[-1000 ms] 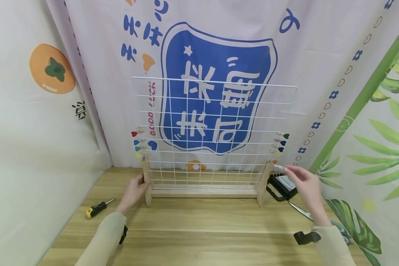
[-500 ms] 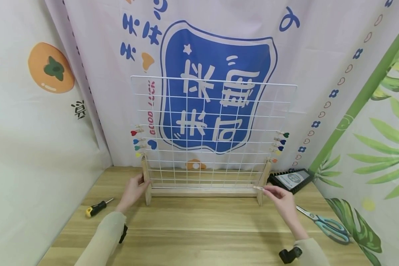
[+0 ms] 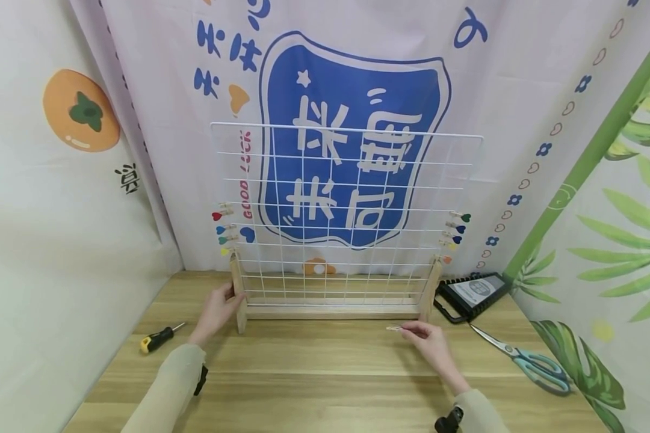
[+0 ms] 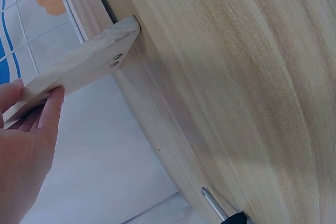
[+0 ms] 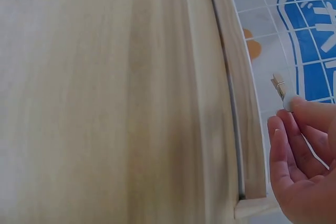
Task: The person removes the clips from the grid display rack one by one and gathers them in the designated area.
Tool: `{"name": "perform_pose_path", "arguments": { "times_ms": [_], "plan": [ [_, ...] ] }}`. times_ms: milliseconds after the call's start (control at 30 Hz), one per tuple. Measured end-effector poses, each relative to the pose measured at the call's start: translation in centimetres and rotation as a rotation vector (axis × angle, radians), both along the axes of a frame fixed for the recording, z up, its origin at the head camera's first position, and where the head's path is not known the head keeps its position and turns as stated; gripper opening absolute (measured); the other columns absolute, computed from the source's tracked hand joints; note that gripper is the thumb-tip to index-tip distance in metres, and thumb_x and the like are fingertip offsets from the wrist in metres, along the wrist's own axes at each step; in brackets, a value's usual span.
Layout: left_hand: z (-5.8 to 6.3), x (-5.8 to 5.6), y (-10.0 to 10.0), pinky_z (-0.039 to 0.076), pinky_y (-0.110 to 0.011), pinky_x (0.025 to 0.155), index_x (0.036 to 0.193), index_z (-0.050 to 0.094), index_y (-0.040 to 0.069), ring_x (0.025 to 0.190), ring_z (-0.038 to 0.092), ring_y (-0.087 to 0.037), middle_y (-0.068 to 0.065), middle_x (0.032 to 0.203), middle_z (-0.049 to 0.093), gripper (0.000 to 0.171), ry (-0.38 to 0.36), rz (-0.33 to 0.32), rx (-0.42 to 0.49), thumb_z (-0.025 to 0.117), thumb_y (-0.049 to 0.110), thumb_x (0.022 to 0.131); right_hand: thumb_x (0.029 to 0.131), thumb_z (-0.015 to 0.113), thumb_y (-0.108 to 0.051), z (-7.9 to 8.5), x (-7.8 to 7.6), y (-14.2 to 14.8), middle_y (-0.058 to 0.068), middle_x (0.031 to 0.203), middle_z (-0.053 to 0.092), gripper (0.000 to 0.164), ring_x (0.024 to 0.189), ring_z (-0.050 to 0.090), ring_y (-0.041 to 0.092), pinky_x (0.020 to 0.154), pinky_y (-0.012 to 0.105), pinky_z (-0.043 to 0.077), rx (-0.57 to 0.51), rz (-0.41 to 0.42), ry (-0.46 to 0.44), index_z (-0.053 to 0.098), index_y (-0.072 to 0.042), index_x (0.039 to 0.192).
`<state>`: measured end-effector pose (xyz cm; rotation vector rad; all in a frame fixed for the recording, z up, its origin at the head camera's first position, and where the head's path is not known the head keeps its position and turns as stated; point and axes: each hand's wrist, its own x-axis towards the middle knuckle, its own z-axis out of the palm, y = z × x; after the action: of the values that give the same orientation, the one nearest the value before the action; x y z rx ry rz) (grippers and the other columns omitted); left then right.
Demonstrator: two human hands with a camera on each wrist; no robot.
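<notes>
The right hand (image 3: 428,343) is closed on a pinched clip (image 5: 282,91); the wooden upright (image 4: 92,59) is gripped by the left hand (image 3: 217,313).

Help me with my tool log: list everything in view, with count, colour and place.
Wire grid: 1, white, upright in the stand
Wooden stand: 1, light wood, table's far side
Left heart clips: 4, red, blue, teal, yellow, grid's left edge
Right heart clips: 5, green, two blue, yellow, orange, grid's right edge
Held clip: 1, wooden with white end, right hand
Screwdriver: 1, black and yellow, table's left
Scissors: 1, teal handles, table's right
Case: 1, black, beside stand
Table: 1, wood-coloured, below
Printed cloths: 3, pale, back and sides
Wrist devices: 2, black, wrists
Sleeves: 2, pale, arms
Left hand: 1, bare, gripping stand
Right hand: 1, bare, pinching clip
</notes>
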<state>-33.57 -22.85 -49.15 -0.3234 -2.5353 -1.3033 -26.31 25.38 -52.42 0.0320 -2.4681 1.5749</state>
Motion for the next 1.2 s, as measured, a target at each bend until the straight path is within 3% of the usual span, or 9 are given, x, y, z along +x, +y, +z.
{"name": "perform_pose_path", "arguments": {
  "times_ms": [167, 400, 600, 900, 1200],
  "plan": [
    [0.0, 0.0, 0.0, 0.057, -0.051, 0.093, 0.121, 0.057, -0.018, 0.112, 0.064, -0.049, -0.038, 0.119, 0.063, 0.032, 0.006, -0.002, -0.003, 0.061, 0.002, 0.096, 0.086, 0.076, -0.008, -0.9, -0.5, -0.9, 0.017, 0.097, 0.077, 0.015, 0.079, 0.067, 0.0, 0.073, 0.012, 0.055, 0.029, 0.043, -0.016, 0.076, 0.0, 0.098],
    [0.0, 0.0, 0.0, 0.056, -0.052, 0.093, 0.122, 0.056, -0.019, 0.112, 0.064, -0.05, -0.038, 0.119, 0.063, 0.034, 0.014, -0.011, 0.001, 0.06, 0.002, 0.096, 0.086, 0.077, -0.017, -1.7, -1.0, -1.8, 0.009, 0.095, 0.078, 0.013, 0.081, 0.069, 0.003, 0.072, 0.015, 0.054, 0.151, 0.114, -0.036, 0.078, -0.008, 0.095],
    [0.0, 0.0, 0.0, 0.057, -0.052, 0.094, 0.123, 0.056, -0.019, 0.113, 0.064, -0.049, -0.038, 0.119, 0.063, 0.034, 0.019, -0.005, -0.006, 0.06, 0.002, 0.096, 0.085, 0.078, -0.02, -1.8, -1.2, -2.7, 0.004, 0.091, 0.078, 0.011, 0.078, 0.067, 0.001, 0.068, 0.015, 0.052, 0.234, 0.134, -0.012, 0.078, -0.012, 0.092],
    [0.1, 0.0, 0.0, 0.055, -0.052, 0.095, 0.123, 0.055, -0.019, 0.113, 0.063, -0.049, -0.038, 0.12, 0.062, 0.034, 0.018, -0.01, 0.012, 0.06, 0.001, 0.096, 0.085, 0.078, -0.019, -1.9, -1.4, -3.0, 0.003, 0.09, 0.077, 0.01, 0.077, 0.066, 0.005, 0.067, 0.015, 0.051, 0.275, 0.168, -0.015, 0.078, -0.011, 0.092],
    [-0.1, -0.1, -0.1, 0.057, -0.048, 0.094, 0.124, 0.056, -0.018, 0.116, 0.062, -0.048, -0.038, 0.122, 0.062, 0.033, -0.01, -0.006, 0.014, 0.059, 0.0, 0.096, 0.083, 0.079, -0.016, -1.7, -1.4, -3.3, 0.002, 0.087, 0.077, 0.009, 0.07, 0.057, -0.002, 0.06, 0.014, 0.047, 0.34, 0.191, -0.004, 0.078, -0.01, 0.09]
  ]
}}
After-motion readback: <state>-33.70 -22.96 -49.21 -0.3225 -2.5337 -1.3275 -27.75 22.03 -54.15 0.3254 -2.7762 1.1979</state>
